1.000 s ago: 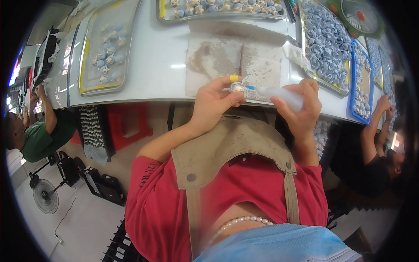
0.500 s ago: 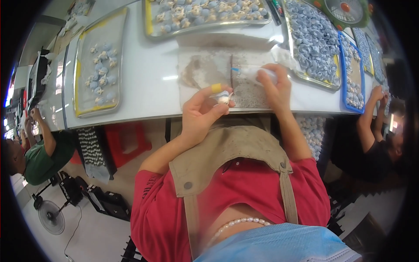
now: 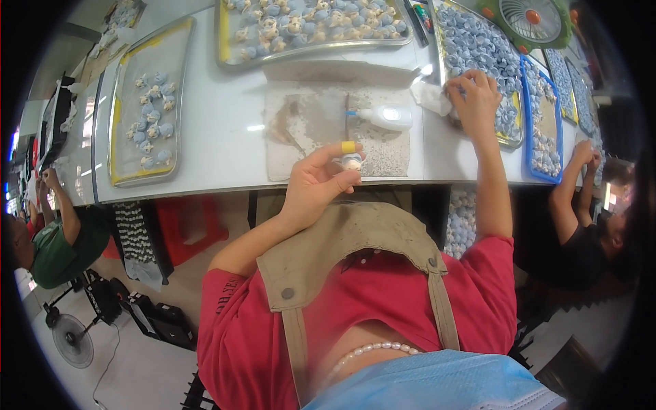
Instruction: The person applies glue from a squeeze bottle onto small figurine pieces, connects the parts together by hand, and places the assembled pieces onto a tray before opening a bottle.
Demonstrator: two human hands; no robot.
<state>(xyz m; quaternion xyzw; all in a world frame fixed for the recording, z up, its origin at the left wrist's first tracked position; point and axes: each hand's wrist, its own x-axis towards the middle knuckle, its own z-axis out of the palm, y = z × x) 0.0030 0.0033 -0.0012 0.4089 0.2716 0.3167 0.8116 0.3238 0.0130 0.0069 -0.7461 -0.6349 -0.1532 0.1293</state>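
Observation:
My left hand (image 3: 318, 179) is closed, pinching a small white-and-blue figurine head (image 3: 351, 162) between thumb and fingers above the front of a stained grey sheet (image 3: 383, 154). Yellow tape wraps one of its fingers. My right hand (image 3: 474, 101) is over the near left side of a tray of small blue cup-shaped parts (image 3: 480, 48). Its fingers are bent and apart, and I make out nothing between them. A white glue bottle (image 3: 391, 117) with a blue tip lies on the sheet, touched by neither hand.
Beside my right hand lies crumpled white tissue (image 3: 430, 97). Trays of blue-and-cream figurine pieces stand at the back (image 3: 225, 58) and left (image 3: 181, 130). A blue tray (image 3: 528, 123) and a green fan (image 3: 533, 20) are at right. Other people work at both sides.
My right hand has let go of the glue bottle, leaving it on the sheet, and moved right and away to the tray of blue parts. My left hand still holds the figurine head.

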